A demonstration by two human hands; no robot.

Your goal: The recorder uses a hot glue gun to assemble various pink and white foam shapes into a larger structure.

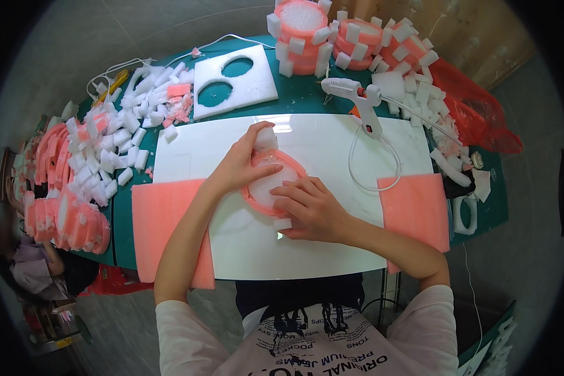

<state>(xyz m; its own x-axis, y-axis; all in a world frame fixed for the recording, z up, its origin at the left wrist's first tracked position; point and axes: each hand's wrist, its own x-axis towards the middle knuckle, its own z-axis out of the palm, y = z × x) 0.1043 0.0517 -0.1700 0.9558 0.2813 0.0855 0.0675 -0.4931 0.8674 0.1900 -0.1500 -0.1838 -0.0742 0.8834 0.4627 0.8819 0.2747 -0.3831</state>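
Observation:
A round pink foam ring (pixel 252 199) with a white centre (pixel 266 187) lies on the white board in front of me. My left hand (pixel 239 164) is closed round its far left side, with the thumb reaching over the centre. The left fingers press a small white foam block (pixel 266 139) against the ring's far edge. At the near right, my right hand (pixel 312 212) grips the rim with curled fingertips. Beside those fingers, another white foam block (pixel 283 224) sits at the ring's near edge. My fingers hide parts of the rim.
A white hot glue gun (pixel 357 99) stands beyond the board (pixel 244 263). Pink foam sheets (pixel 163 232) flank it. White foam blocks (pixel 122 135) and pink rings (pixel 75 219) are heaped at left. Finished-looking stacks (pixel 301 37) stand behind, near a foam panel (pixel 263 75). Another person (pixel 41 266) sits at left.

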